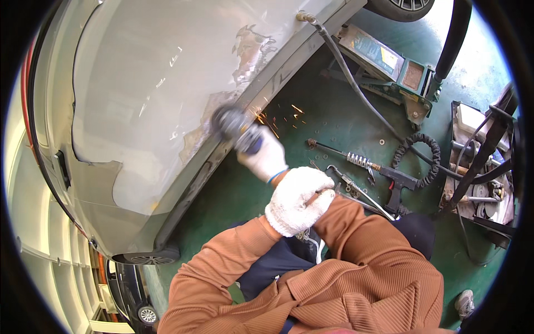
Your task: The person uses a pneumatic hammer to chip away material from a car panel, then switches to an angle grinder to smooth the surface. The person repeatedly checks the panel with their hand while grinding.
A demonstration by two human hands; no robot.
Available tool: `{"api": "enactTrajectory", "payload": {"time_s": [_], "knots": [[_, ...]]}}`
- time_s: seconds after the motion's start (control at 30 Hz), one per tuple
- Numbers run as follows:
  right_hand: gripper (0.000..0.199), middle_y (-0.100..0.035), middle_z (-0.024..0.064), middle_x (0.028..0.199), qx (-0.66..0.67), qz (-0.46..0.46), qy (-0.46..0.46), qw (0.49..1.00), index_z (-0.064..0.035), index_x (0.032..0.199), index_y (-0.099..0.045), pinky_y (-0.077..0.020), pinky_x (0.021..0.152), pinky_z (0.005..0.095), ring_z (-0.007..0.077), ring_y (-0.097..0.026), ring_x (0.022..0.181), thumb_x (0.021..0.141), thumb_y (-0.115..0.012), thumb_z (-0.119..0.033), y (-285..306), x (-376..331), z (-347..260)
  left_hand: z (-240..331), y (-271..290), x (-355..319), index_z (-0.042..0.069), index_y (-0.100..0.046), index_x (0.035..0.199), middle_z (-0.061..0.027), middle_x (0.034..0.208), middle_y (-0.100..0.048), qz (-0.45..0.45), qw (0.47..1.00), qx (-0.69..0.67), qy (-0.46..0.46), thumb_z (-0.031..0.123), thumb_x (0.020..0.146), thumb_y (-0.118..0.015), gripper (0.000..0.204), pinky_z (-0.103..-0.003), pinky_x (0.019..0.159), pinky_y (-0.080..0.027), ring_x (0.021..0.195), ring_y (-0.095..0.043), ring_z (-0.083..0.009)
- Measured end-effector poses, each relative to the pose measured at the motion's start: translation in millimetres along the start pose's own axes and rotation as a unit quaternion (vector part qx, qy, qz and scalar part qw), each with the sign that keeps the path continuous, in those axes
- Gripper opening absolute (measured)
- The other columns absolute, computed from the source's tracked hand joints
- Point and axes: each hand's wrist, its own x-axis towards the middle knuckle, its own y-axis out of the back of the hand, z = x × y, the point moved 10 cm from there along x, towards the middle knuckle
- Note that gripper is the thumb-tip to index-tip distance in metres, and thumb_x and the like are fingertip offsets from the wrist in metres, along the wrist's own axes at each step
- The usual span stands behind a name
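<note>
My right hand (pixel 266 157), in a white work glove, grips an angle grinder (pixel 235 127) that is blurred by motion. The grinder's head is against the lower edge of a grey car side panel (pixel 139 111), by the sill (pixel 278 78). Orange sparks (pixel 281 118) fly off to the right of it. Near the grinder the paint is stripped to a patch of bare metal (pixel 214 108), and another rough patch (pixel 253 53) lies farther up. My left hand (pixel 297 203), also gloved in white, is closed round my right forearm just behind the glove.
On the green floor lie a dent-puller gun (pixel 392 183) with a sliding rod, loose washers (pixel 382 142) and a metal rod (pixel 367 195). A floor jack (pixel 389 67) stands far right. A cable (pixel 356 83) runs from the sill. A tool tray (pixel 481 172) is at right, a shoe (pixel 464 304) below.
</note>
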Motion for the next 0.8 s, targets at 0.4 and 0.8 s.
{"api": "enactTrajectory", "payload": {"time_s": [0.4,0.8], "knots": [[0.051,-0.081,0.0175,0.116,0.041,0.092,0.003,0.995,-0.0029,0.125,-0.067,-0.0606,0.097,0.0407,0.0314,-0.079,0.107,0.085,-0.087,-0.030,124.9,89.5,-15.1,2.0,8.7,-2.5,0.002,-0.078,0.107,-0.0160,0.104,-0.077,0.007,0.999,-0.003,0.042,0.001,0.090,-0.081,0.017,-0.041,0.086,-0.061,0.094,-0.076,-0.0342],[0.052,-0.078,0.0138,0.120,0.126,-0.001,0.015,0.992,-0.0017,0.125,-0.070,-0.0574,0.106,0.0390,0.0264,-0.075,0.115,0.080,-0.087,-0.023,37.6,25.4,14.7,4.8,2.2,7.2,0.001,-0.078,0.110,-0.0165,0.108,-0.078,0.032,0.998,-0.051,-0.032,0.002,0.091,-0.082,0.020,-0.041,0.088,-0.060,0.098,-0.076,-0.0346]]}}
